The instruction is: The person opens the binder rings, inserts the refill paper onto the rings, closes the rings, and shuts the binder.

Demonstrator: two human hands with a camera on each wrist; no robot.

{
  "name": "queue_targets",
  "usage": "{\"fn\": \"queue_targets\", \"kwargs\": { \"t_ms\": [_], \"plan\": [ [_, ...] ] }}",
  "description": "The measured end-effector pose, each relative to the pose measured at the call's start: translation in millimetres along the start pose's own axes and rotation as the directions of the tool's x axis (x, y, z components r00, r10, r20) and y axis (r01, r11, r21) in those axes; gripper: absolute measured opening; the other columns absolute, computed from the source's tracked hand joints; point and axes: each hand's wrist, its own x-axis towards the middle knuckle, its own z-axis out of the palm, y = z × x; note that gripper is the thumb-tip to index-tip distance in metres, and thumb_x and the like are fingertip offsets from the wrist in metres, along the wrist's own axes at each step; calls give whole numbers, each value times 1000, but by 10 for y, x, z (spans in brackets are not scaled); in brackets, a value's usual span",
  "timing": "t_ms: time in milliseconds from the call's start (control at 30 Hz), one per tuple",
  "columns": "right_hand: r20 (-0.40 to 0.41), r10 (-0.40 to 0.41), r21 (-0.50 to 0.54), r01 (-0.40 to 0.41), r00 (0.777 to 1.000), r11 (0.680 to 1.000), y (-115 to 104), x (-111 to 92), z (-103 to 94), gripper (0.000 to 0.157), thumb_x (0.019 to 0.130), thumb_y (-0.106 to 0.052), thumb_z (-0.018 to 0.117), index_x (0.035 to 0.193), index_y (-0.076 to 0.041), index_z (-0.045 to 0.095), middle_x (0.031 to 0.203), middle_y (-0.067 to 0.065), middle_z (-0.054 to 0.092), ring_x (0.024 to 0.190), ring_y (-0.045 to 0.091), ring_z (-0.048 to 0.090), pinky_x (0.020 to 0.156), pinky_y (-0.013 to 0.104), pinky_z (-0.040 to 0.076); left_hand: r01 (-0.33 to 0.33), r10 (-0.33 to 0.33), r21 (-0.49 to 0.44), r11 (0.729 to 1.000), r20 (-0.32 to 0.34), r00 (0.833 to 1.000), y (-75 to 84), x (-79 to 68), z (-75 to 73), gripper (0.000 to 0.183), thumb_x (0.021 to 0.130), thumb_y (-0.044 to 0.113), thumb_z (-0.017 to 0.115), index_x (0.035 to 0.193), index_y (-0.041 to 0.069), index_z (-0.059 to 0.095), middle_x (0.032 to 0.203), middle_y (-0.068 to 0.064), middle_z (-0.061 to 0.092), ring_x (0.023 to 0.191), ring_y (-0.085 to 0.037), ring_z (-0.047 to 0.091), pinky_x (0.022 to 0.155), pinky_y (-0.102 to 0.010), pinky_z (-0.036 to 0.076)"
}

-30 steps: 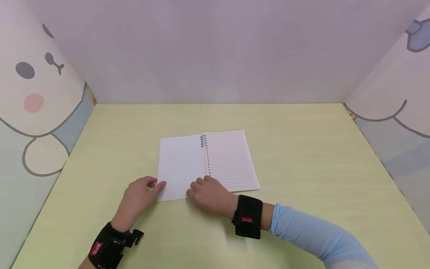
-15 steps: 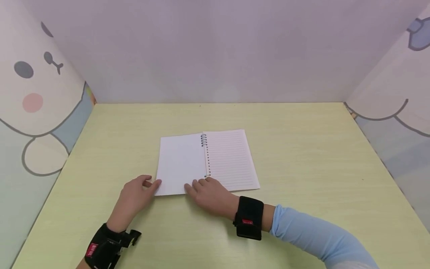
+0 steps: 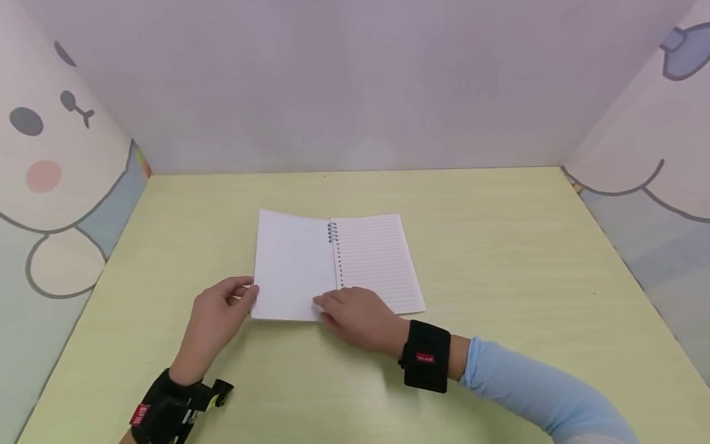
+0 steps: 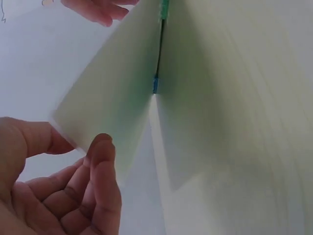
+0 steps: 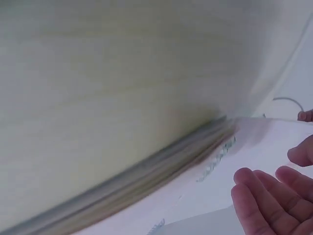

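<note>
A spiral notebook lies spread on the table, ruled page at right and a blank white leaf at left. That leaf is tilted up off the table; whether it is a cover or a page I cannot tell. My left hand pinches its near left edge between thumb and forefinger, as the left wrist view shows from below. Over the near end of the coil binding lies my right hand, its fingers loosely bent and touching the white leaf. In the right wrist view those fingers grip nothing.
The pale yellow-green table extends around the notebook. A lilac panel rises at its far edge, and panels with cartoon drawings flank both sides. Each wrist wears a black strap; the right forearm has a light blue sleeve.
The blank left leaf has been raised, its far left corner now standing higher. My left hand has shifted slightly left and away from me with it, and my right hand slightly right.
</note>
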Motion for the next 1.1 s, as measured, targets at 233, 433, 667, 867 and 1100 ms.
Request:
{"fn": "queue_targets", "kwargs": {
  "t_ms": [233,433,667,867,1100],
  "plan": [
    [-16,280,226,-269,960,936,197,66,-269,23,89,-14,64,109,-4,72,99,9,78,81,14,70,72,35,60,-122,113,-115,986,-80,990,250,35,100,40,96,28,55,122,-1,65,92,-18,74,74,-22,63,57,-23,52],
    [-36,373,410,-327,927,851,315,111,-396,28,91,-11,61,116,-1,69,110,14,76,81,17,71,75,38,61,-184,189,-256,949,-5,982,473,136,281,46,99,31,49,132,-1,57,110,-23,71,85,-25,66,67,-36,62],
    [-95,484,575,-349,870,740,423,84,-550,36,95,-13,57,128,-1,62,111,19,75,85,21,71,73,44,60,-274,314,-287,918,105,943,617,237,564,46,103,29,42,134,-2,54,129,-23,64,95,-29,68,74,-47,62],
    [-75,574,559,-442,816,701,513,-25,-624,37,95,-23,58,125,-4,66,102,14,77,80,19,69,70,42,58,-284,336,-250,926,197,921,634,282,766,44,101,28,46,131,-1,58,129,-20,65,110,-28,62,86,-53,56],
    [-48,622,488,-525,781,697,628,-219,-692,35,91,-17,61,121,-1,68,89,15,78,71,20,67,66,41,58,-381,402,-131,915,269,875,685,350,922,42,91,19,64,128,-1,60,129,-19,64,117,-30,58,96,-53,52]
  ]
}}
